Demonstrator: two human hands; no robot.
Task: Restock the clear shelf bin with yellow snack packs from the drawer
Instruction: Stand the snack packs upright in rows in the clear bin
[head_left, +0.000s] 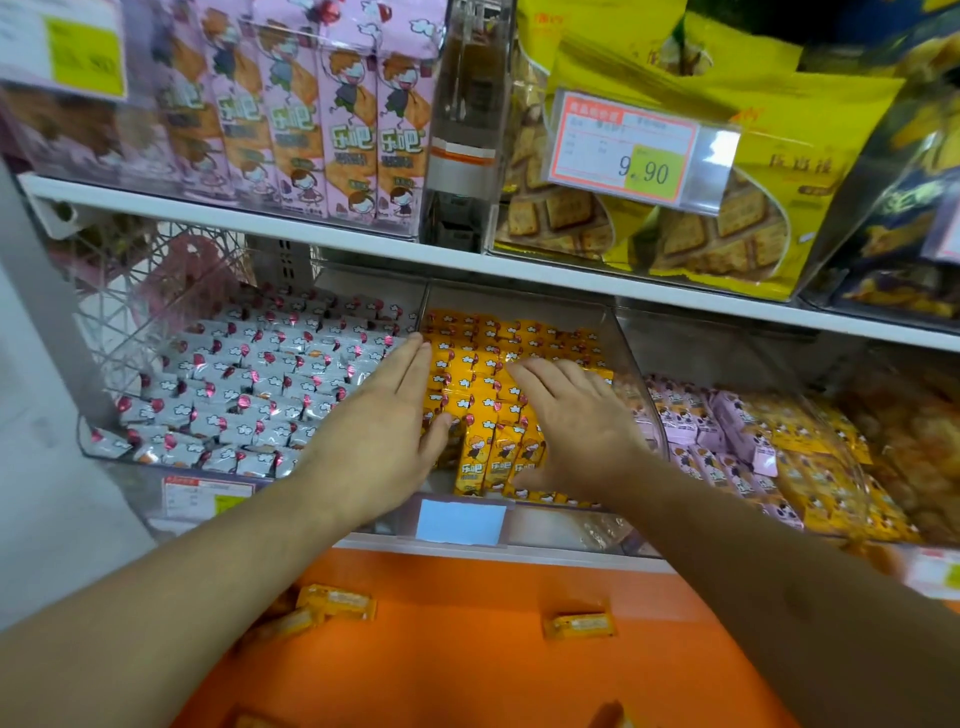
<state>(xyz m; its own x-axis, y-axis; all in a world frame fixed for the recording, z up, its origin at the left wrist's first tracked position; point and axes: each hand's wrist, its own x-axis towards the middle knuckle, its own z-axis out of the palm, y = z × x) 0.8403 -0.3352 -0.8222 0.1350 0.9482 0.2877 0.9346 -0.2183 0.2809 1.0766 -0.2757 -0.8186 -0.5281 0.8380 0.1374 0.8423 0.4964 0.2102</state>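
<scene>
A: Step? Bin (631, 358) status?
B: Levelling. Left hand (387, 415) and right hand (576, 421) flat, fingers straight, pressing packs (467, 374) in bin.
A: Next?
B: Likely fetch loose packs (579, 625) from drawer (441, 649) below.
</scene>
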